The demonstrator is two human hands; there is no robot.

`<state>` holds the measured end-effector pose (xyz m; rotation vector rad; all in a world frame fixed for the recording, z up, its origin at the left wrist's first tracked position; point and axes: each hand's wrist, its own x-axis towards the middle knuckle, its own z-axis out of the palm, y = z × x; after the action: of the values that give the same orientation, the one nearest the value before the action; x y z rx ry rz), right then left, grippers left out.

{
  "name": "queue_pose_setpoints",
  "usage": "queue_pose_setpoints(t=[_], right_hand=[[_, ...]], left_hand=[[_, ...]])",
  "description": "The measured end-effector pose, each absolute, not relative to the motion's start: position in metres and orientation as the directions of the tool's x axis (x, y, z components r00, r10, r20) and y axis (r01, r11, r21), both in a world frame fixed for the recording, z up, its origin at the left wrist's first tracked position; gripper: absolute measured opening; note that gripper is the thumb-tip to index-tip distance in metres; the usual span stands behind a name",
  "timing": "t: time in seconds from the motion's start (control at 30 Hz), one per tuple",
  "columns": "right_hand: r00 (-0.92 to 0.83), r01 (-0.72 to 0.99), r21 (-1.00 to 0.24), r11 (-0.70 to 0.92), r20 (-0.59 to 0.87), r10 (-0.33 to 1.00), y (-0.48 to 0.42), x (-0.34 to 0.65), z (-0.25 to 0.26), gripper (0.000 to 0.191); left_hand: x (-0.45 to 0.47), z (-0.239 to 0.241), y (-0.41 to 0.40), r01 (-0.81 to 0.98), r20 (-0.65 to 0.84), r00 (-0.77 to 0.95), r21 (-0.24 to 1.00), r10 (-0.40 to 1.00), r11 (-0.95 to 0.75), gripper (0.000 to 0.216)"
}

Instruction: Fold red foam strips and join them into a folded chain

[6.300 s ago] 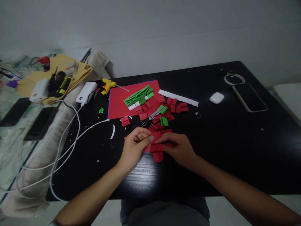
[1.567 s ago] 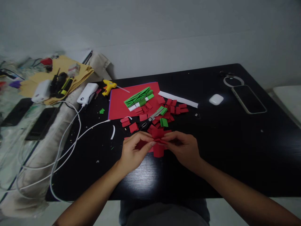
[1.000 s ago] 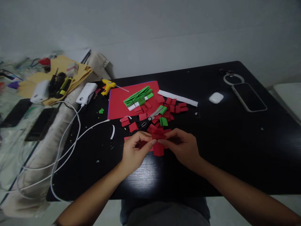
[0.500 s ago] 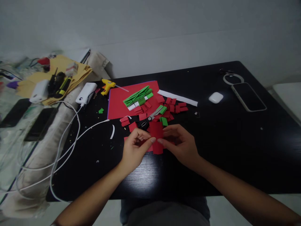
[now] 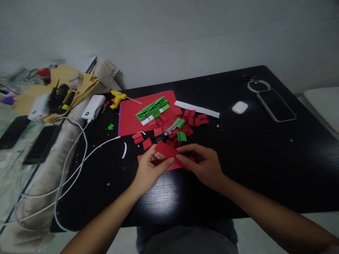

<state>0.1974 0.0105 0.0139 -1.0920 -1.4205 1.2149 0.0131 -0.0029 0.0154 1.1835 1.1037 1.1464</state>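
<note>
My left hand and my right hand meet at the front middle of a black table. Both pinch a red paper piece, which is unfolded and tilted between the fingertips, just above the table. More red paper lies under my hands. Behind them sit several small folded red pieces, a few green folded pieces and black scissors.
A red sheet carries green folded strips. A white paper strip, an earbud case and a phone lie to the right. A yellow glue gun, a white power bank and white cables are at left.
The red piece between my hands has been opened out from a small folded packet into a longer strip, now tilted. Both hands stayed in about the same place.
</note>
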Motion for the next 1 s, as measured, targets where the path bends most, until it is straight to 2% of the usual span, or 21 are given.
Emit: queue_pose_setpoints(t=[0.13, 0.23, 0.43, 0.67, 0.8, 1.0], right_hand=[[-0.192, 0.073, -0.976, 0.203, 0.186, 0.964, 0.012, 0.2, 0.018, 0.013], [-0.214, 0.062, -0.971, 0.233, 0.215, 0.953, 0.013, 0.2, 0.02, 0.013], [-0.201, 0.001, -0.991, 0.133, 0.13, 0.971, 0.013, 0.2, 0.02, 0.023], [-0.209, -0.012, -0.999, 0.053, 0.054, 0.976, 0.016, 0.2, 0.019, 0.012], [-0.234, -0.041, -0.998, 0.045, 0.053, 0.971, 0.017, 0.201, 0.018, 0.012], [-0.23, -0.035, -0.999, 0.033, 0.04, 0.972, 0.018, 0.202, 0.019, 0.01]], left_hand=[[0.006, 0.019, -0.002, 0.047, -0.053, 0.071, 0.998, 0.996, 0.05, 0.018], [0.0, 0.021, 0.0, 0.126, 0.013, 0.043, 0.992, 0.999, -0.018, 0.015], [-0.005, 0.02, -0.001, 0.332, 0.188, 0.054, 0.923, 0.981, -0.195, 0.014], [-0.006, 0.018, -0.003, 0.361, 0.23, 0.094, 0.899, 0.969, -0.249, 0.019], [-0.007, 0.02, -0.003, 0.415, 0.247, 0.106, 0.869, 0.963, -0.268, 0.016], [-0.008, 0.02, -0.002, 0.397, 0.215, 0.1, 0.887, 0.971, -0.238, 0.015]])
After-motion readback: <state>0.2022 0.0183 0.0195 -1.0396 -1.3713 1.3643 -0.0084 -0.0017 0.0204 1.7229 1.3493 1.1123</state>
